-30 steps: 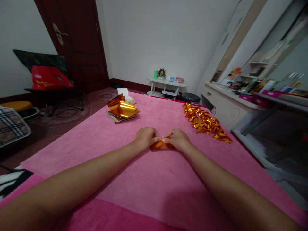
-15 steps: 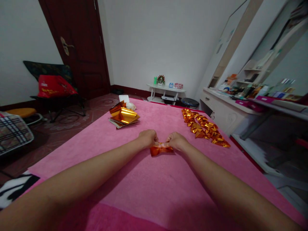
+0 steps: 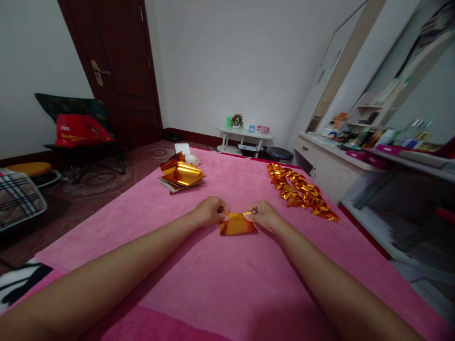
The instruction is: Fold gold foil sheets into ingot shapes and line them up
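Note:
Both my hands pinch a small folded piece of shiny gold foil paper (image 3: 236, 224) lying on a pink blanket (image 3: 234, 279). My left hand (image 3: 210, 211) grips its upper left corner with closed fingers. My right hand (image 3: 261, 214) pinches the upper right corner. The paper lies flat between them as a squat rectangle. A stack of flat gold foil sheets (image 3: 181, 174) rests at the far left of the blanket. Several finished folded gold pieces (image 3: 300, 191) lie in a row at the far right.
A white box and a crumpled white object (image 3: 186, 152) sit behind the foil stack. A dark door (image 3: 117, 71), a chair with a red bag (image 3: 78, 132), a low white table (image 3: 245, 137) and a cluttered dresser (image 3: 341, 156) surround the bed.
The foil piece has spread from a pinched, bunched shape into a flatter rectangle. My hands have drawn slightly apart and a little nearer to me.

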### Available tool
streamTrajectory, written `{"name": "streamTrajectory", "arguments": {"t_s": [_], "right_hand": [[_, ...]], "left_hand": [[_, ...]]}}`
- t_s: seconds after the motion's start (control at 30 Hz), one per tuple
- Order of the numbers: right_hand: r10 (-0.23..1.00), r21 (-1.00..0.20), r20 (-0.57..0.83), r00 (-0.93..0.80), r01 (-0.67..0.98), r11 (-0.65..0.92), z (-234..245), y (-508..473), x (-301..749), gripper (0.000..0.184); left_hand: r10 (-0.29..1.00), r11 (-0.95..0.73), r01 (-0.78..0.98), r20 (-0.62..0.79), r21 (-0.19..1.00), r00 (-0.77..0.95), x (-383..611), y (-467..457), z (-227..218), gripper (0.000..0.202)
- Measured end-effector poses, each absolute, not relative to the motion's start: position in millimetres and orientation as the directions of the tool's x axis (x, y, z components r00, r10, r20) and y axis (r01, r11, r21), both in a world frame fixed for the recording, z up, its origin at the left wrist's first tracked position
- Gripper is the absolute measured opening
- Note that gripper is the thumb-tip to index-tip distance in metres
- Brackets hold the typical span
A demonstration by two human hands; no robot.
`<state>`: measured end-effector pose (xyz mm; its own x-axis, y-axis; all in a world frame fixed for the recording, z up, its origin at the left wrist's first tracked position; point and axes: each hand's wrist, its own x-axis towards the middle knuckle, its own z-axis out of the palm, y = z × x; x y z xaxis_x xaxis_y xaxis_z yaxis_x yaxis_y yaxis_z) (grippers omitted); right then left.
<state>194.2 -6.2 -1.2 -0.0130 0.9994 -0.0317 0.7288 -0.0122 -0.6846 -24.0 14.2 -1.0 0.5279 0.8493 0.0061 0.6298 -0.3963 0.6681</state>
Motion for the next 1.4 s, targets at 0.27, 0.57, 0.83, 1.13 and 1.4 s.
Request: {"name": "streamTrajectory", "arguments": {"t_s": [0.27,0.57,0.83,1.13,1.4], "right_hand": [[0.996,-0.683,0.079,0.049,0.730,0.018,4,-21,183,0.007],[0.986,-0.702,0.151,0.063,0.709,0.063,-6,-26,188,0.007],[0.972,-0.661,0.214,0.092,0.747,0.075,-11,-27,187,0.010],[0.844,-0.157,0.470,-0.259,0.916,0.368,8,-54,170,0.017],[0.852,0.095,0.346,-0.393,0.918,0.385,4,-67,156,0.025]], "left_hand": [[0.876,-0.364,0.711,-0.038,0.602,0.481,-17,13,9,0.015],[0.934,-0.341,0.748,0.115,0.569,0.339,0,4,2,0.015],[0.724,-0.685,0.627,0.442,0.372,0.530,-10,-6,3,0.005],[0.453,-0.865,0.497,0.313,-0.071,0.834,-18,-24,8,0.013],[0.506,-0.832,0.550,0.314,-0.068,0.804,-20,-27,8,0.014]]}}
